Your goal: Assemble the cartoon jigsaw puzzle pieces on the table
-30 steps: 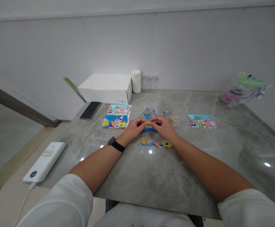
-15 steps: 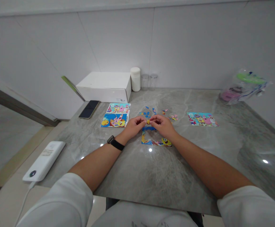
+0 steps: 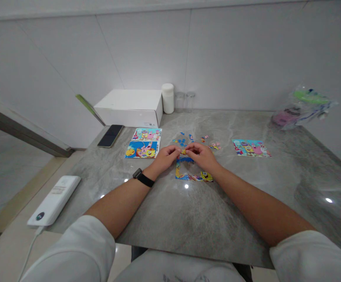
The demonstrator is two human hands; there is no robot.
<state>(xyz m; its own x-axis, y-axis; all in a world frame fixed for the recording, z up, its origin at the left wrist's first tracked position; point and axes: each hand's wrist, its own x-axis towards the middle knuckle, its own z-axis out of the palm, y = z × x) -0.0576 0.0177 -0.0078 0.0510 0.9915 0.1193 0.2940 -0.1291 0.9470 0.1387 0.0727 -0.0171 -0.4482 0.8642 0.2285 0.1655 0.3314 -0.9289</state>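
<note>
Between my fingertips is a small yellow puzzle piece, held just above the far edge of a partly joined jigsaw puzzle. My left hand pinches it from the left, a black watch on that wrist. From the right, my right hand pinches the same piece. The joined puzzle forms a frame with a bare middle, and my hands hide part of its upper side. Loose blue puzzle pieces lie just beyond my hands, and loose pink and yellow pieces lie beyond the right one.
To the left lie a printed picture sheet, a phone and a white power bank with a cable. A finished-looking puzzle lies right. At the back stand a white box, a white bottle, two glasses and a plastic bag.
Both hands stay in nearly the same place, still on the yellow piece. Only slight finger movement shows; the piece looks a little lower or tilted.
</note>
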